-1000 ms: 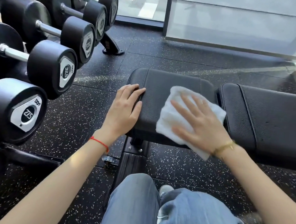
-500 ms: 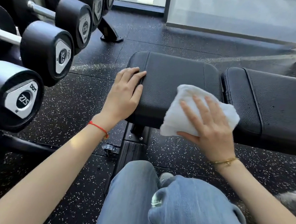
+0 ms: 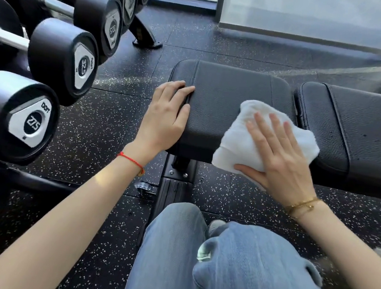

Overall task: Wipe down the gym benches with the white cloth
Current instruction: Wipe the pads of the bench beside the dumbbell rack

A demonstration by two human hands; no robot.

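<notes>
- My right hand (image 3: 281, 157) lies flat on the white cloth (image 3: 243, 140), fingers spread straight across it and the thumb tucked along its near edge — pressing it down rather than gripping it.
- The cloth sits on the right-hand near corner of the seat pad (image 3: 225, 105) of the desk, draped over the front edge, just beside the gap to the longer back pad (image 3: 361, 128).
- My left hand (image 3: 167, 116) rests on the pad's left end, fingers relaxed and laid over the seam, holding nothing; it looks to be steadying the desk.
- I judge the step in hand to be wiping the seat pad, with the task far from done, as the back pad beyond the gap appears untouched by the cloth.
- The next move, as I read it, calls for firm flat pressure and a sweep over the gap onto the back pad — without letting the overhanging cloth slip off the front edge.
- Dumbbells (image 3: 60, 59) line a rack to the left.
</notes>
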